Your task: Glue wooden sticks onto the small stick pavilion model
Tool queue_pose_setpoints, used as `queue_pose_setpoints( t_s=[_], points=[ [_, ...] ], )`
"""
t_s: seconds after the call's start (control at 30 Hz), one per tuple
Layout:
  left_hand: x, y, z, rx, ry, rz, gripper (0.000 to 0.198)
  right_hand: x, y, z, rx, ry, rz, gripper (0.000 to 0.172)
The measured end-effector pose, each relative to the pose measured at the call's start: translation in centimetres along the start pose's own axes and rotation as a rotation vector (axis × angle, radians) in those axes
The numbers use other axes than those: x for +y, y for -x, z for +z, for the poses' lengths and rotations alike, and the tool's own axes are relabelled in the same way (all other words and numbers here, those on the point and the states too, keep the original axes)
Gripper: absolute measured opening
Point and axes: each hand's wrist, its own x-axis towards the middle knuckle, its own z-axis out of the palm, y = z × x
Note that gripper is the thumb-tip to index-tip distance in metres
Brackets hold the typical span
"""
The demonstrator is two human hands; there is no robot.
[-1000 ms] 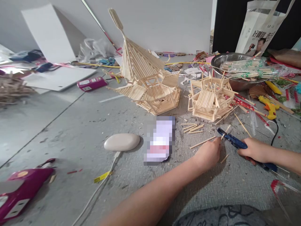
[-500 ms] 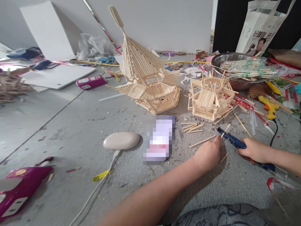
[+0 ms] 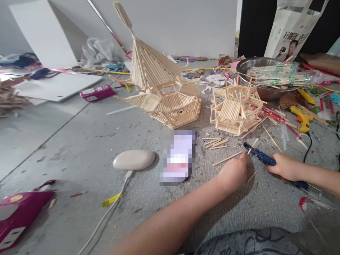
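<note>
My left hand pinches a thin wooden stick that slants up to the right from its fingertips. Around the handle of a dark blue plier-like cutter, the fingers of my right hand are closed. The cutter's jaws lie across the stick, just beyond my left fingertips; whether they touch it I cannot tell. A longer stick rests to the left of my left hand, and a short piece is to its right. Several cut sticks form a small pile farther back.
Behind stand a pointed-roof stick model and a lower stick model. A blurred phone and white oval device lie left. On the right are a yellow glue gun and a metal bowl with packaged sticks.
The whole view has shifted slightly, so everything appears a little farther left. Both hands keep their hold, with the stick and cutter in nearly the same position relative to each other.
</note>
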Motion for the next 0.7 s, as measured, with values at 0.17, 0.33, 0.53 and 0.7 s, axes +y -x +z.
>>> queue_pose_setpoints(
  t_s=[0.17, 0.33, 0.53, 0.7],
  points=[
    [0.05, 0.05, -0.01, 0.004, 0.01, -0.005, 0.042, -0.04, -0.03, -0.04, 0.002, 0.006, -0.01, 0.012],
    [-0.1, -0.02, 0.1, -0.009, -0.003, 0.006, 0.041, 0.02, -0.04, -0.01, 0.017, 0.025, -0.031, 0.014],
    [-0.26, -0.16, 0.3, 0.03, 0.037, 0.0, 0.037, 0.66, -0.16, 0.18, -0.025, -0.063, -0.018, 0.011],
    [-0.09, -0.05, 0.31, 0.064, 0.095, -0.019, 0.034, 0.81, 0.02, -0.14, -0.131, -0.171, -0.022, 0.012]
  ],
)
